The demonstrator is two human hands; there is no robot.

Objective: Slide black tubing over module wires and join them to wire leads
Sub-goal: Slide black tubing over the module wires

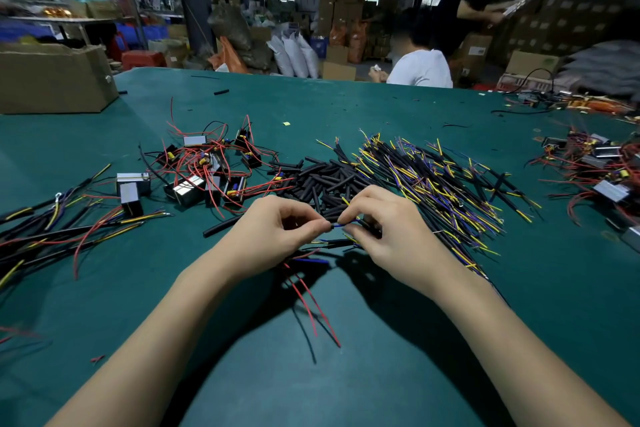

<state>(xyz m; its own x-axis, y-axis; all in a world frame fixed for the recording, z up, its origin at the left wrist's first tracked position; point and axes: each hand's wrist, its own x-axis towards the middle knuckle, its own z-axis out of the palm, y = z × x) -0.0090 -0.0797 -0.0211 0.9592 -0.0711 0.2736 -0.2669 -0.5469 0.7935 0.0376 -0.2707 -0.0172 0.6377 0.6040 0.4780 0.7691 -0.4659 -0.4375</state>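
— Two hands at work? Item and location?
— Left hand (277,229) and right hand (377,222) each pinch one blue wire (346,224) between them, just above the green table (346,374), near the black tubing (322,184).
— Handling?
— Likely light, limp, slippery; best pinched close to the tip.

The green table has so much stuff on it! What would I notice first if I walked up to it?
Probably the two hands in the middle: the left hand and right hand pinch a thin blue wire between them. Just behind lies a heap of short black tubing pieces, with a big spread of yellow, blue and black wire leads to its right. Left of the heap sits a tangle of small boxy modules with red wires.
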